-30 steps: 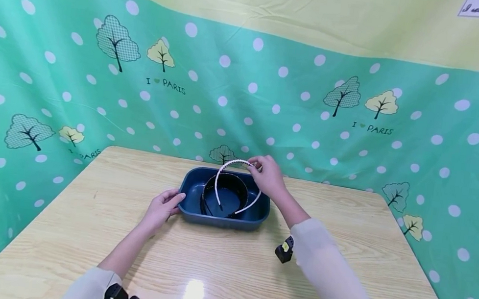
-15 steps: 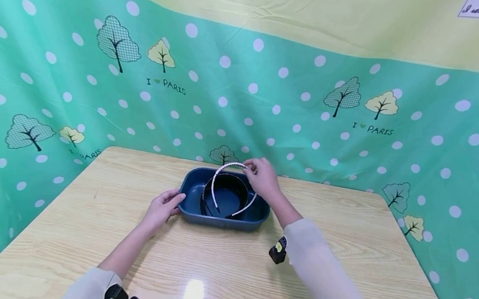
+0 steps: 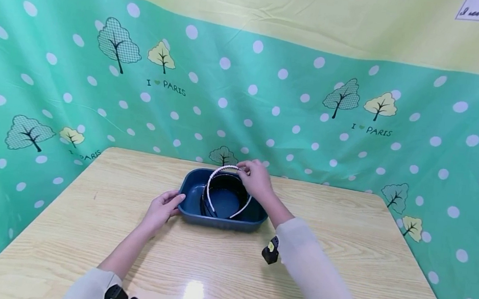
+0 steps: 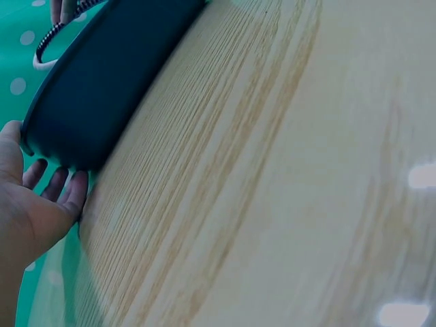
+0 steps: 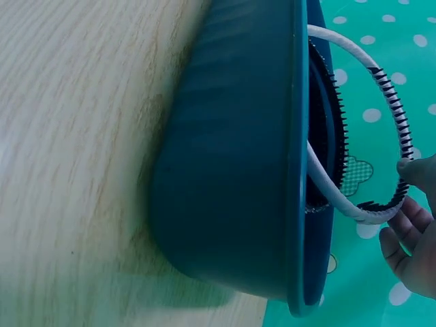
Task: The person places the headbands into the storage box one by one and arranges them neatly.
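A deep blue plastic basin [image 3: 222, 223] stands on the table near its far edge. My left hand [image 3: 163, 208] grips the basin's left end, thumb at the rim and fingers against the outer wall. With thumb and fingers, my right hand [image 3: 256, 178] pinches the top of a white headband [image 5: 347, 44], which has dark teeth along its inner side. The headband stands upright, its two ends down inside the basin. Black headbands [image 5: 338, 119], also toothed, stand in the basin, partly hidden behind the white one.
The wooden table [image 3: 120, 180] reaches to a green dotted cloth [image 3: 252, 116] hanging behind and at both sides. Black wrist cameras sit at the left sleeve [image 3: 90, 290] and the right sleeve [image 3: 318, 272]. A bright glare spot lies on the table's near part.
My right hand has moved left and slightly down, bringing the white headband lower into the basin and closer to the black ones. The left hand and the basin have stayed in place.
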Tool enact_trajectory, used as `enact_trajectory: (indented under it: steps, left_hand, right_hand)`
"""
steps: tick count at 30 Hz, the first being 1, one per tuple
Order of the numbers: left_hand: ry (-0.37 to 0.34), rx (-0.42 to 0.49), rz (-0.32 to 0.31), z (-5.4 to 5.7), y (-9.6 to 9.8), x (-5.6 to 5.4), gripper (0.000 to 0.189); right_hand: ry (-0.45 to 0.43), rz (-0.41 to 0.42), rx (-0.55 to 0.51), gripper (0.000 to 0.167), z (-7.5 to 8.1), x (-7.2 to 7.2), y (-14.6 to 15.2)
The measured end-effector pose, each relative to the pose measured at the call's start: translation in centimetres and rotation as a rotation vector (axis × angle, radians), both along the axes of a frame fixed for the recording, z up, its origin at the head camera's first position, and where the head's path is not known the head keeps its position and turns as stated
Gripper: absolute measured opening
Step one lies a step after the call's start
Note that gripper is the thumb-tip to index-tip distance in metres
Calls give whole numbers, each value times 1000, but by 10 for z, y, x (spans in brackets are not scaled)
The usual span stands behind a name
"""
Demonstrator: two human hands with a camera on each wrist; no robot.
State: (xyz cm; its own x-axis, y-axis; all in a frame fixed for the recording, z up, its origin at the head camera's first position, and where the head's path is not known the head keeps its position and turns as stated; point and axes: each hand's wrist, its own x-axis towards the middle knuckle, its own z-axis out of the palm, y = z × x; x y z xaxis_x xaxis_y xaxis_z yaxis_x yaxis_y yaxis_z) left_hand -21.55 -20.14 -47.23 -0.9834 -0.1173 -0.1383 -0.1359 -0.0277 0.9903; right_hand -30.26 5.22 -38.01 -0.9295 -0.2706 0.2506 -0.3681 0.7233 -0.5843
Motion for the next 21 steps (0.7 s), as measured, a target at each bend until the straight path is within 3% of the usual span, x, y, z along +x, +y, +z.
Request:
enact_trajectory:
  steps: [21]
  left_hand:
    - [3, -18, -8, -1, -1, -1, 58]
  right_hand:
    - [20, -73, -84, 17, -23, -5, -13]
